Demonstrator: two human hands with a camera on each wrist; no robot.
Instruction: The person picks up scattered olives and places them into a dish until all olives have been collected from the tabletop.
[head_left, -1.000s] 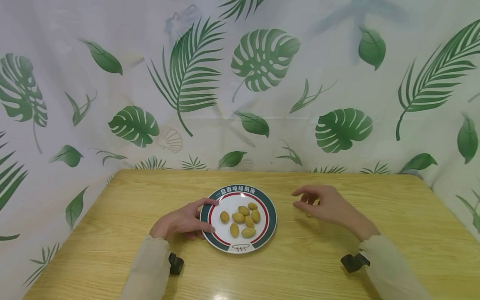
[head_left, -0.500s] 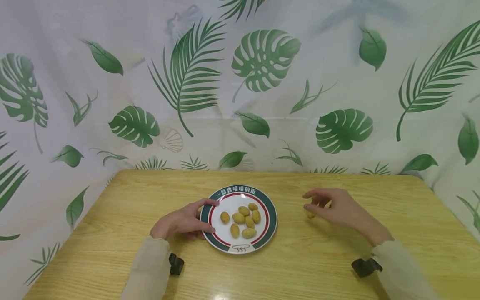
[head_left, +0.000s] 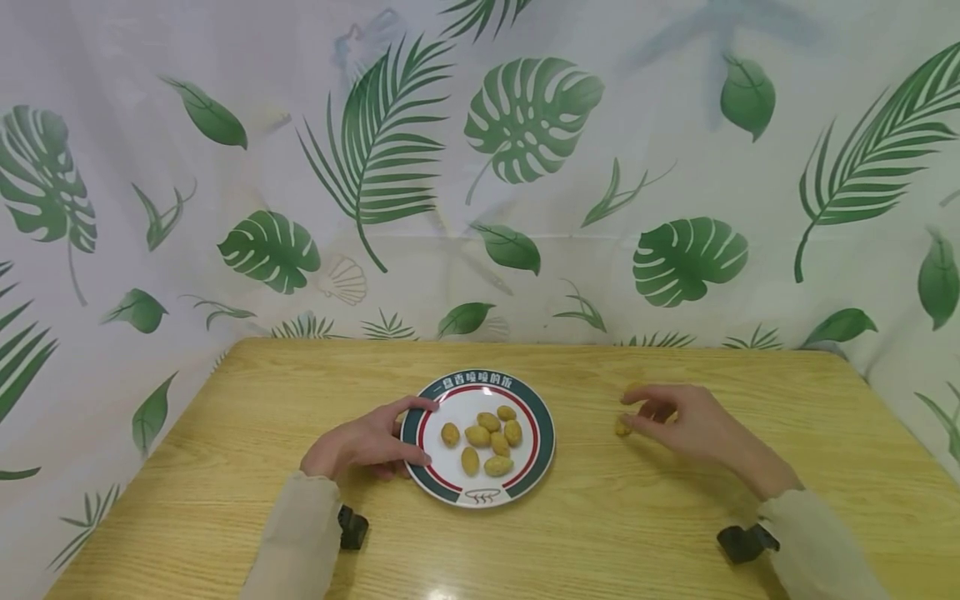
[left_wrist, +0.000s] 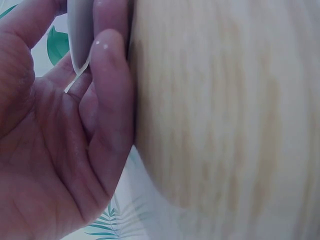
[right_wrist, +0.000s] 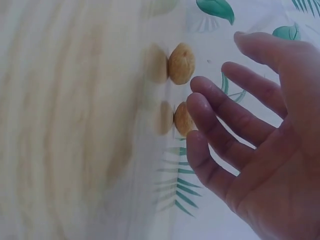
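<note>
My left hand (head_left: 363,437) grips the left rim of a round white plate (head_left: 450,479) with a dark green border and a red ring. Thumb and index finger lie over the rim; in the left wrist view other fingers of the left hand (left_wrist: 65,145) are under the plate's edge (left_wrist: 80,35). Several small oval yellow fruits (head_left: 477,436) lie on the plate. To its right, my right hand (head_left: 686,421) hovers with loosely bent fingers beside two more such fruits. The right wrist view shows one fruit (right_wrist: 181,63) and a second fruit (right_wrist: 183,120), partly hidden by the fingertips.
A wooden table (head_left: 525,550) carries everything. Behind it hangs a pale curtain (head_left: 420,275) printed with green leaves. Each wrist wears a small black camera, such as the right one (head_left: 746,543).
My right hand has moved to the right, away from the plate, and a second fruit now shows beyond its fingers. The left hand and plate have stayed in place.
</note>
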